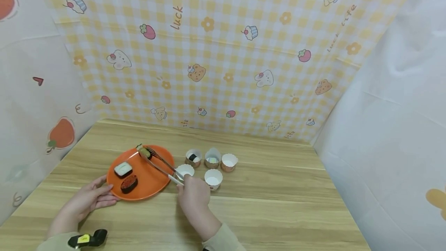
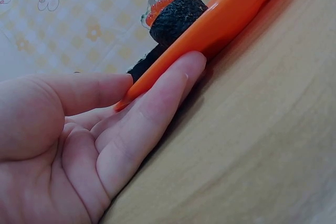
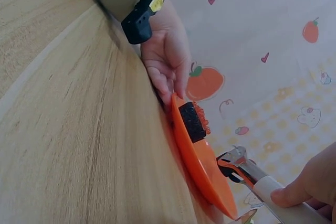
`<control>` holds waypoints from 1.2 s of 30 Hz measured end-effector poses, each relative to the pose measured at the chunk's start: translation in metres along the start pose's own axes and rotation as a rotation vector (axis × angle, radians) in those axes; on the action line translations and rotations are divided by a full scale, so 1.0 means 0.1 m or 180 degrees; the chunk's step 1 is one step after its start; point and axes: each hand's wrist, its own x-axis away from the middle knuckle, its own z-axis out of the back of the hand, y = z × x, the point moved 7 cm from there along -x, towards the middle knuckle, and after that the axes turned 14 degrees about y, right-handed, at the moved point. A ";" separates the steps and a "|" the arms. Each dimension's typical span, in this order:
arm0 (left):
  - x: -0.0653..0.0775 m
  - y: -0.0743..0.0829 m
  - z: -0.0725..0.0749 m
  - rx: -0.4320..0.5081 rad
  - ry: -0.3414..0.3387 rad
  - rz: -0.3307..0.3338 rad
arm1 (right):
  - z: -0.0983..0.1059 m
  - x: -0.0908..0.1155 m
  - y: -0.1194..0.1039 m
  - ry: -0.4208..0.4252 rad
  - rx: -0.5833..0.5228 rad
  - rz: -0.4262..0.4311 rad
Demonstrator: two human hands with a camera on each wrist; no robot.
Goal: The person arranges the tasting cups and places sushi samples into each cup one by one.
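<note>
My left hand (image 1: 87, 198) pinches the near-left rim of an orange plate (image 1: 150, 187), thumb above and fingers beneath, as the left wrist view shows closely. My right hand (image 1: 196, 196) grips the white handles of metal tongs (image 3: 270, 184). Their slotted ends reach over the plate's far side, around a sushi piece (image 1: 144, 152) with a greenish-brown topping. Nearer my left hand on the plate lie a sushi piece with orange-red roe and a dark seaweed wrap (image 1: 129, 184) and a white-topped sushi piece (image 1: 123, 169).
Several scalloped paper cups stand right of the plate. One cup (image 1: 188, 152) holds a white piece with a dark band, and another (image 1: 212, 164) a pale piece. Behind the wooden table (image 1: 278, 204) hangs a yellow checked cloth (image 1: 226, 57); white cloths flank it.
</note>
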 end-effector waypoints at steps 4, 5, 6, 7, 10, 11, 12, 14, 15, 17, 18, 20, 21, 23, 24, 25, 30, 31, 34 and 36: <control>0.01 0.01 -0.01 -0.0012 -0.0016 -0.0001 | 0.03 0.00 0.02 0.0005 -0.0050 -0.0051; 0.01 0.01 -0.01 -0.0016 -0.0023 -0.0004 | 0.04 0.00 0.02 0.0010 -0.0068 -0.0058; 0.01 0.01 -0.01 -0.0019 -0.0030 -0.0006 | 0.05 0.00 0.03 0.0013 -0.0087 -0.0061; 0.01 0.01 -0.01 -0.0020 -0.0028 -0.0005 | 0.05 0.00 0.03 0.0020 -0.0099 -0.0054; 0.01 0.00 -0.01 -0.0010 -0.0022 0.0001 | 0.08 0.00 0.04 0.0083 -0.0164 -0.0008; 0.02 0.00 -0.01 -0.0011 -0.0019 0.0003 | 0.09 0.00 0.04 0.0113 -0.0186 0.0015; 0.02 0.00 -0.01 -0.0012 -0.0015 0.0010 | 0.10 0.00 0.05 0.0145 -0.0205 0.0038; 0.02 0.00 -0.01 -0.0013 -0.0004 0.0017 | 0.10 0.00 0.06 0.0193 -0.0244 0.0063; 0.01 0.00 -0.01 -0.0014 -0.0003 0.0016 | 0.10 0.00 0.07 0.0203 -0.0258 0.0068; 0.01 0.00 -0.01 -0.0019 -0.0002 0.0012 | 0.11 0.00 0.08 0.0228 -0.0301 0.0071; 0.01 0.00 -0.01 -0.0018 -0.0002 0.0009 | 0.11 0.00 0.09 0.0233 -0.0323 0.0064; 0.01 0.00 -0.01 -0.0018 -0.0002 0.0002 | 0.12 0.00 0.10 0.0241 -0.0363 0.0061; 0.01 0.00 0.00 -0.0021 0.0000 0.0002 | 0.12 0.00 0.10 0.0236 -0.0394 0.0054; 0.01 0.00 0.00 -0.0025 0.0002 0.0009 | 0.14 0.00 0.11 0.0236 -0.0449 0.0052; 0.01 0.00 0.00 -0.0029 0.0005 0.0010 | 0.15 0.00 0.11 0.0228 -0.0459 0.0048; 0.01 -0.01 0.00 -0.0031 0.0008 0.0015 | 0.15 0.00 0.12 0.0219 -0.0471 0.0045; 0.01 -0.01 0.00 -0.0033 0.0023 0.0026 | 0.18 -0.01 0.15 0.0237 -0.0498 0.0064; 0.01 -0.01 0.00 -0.0033 0.0027 0.0025 | 0.19 -0.01 0.16 0.0246 -0.0498 0.0076; 0.01 0.00 0.00 -0.0030 0.0014 0.0014 | 0.21 -0.02 0.19 0.0272 -0.0497 0.0101; 0.01 0.00 0.00 -0.0019 0.0002 0.0010 | 0.22 -0.02 0.22 0.0271 -0.0477 0.0099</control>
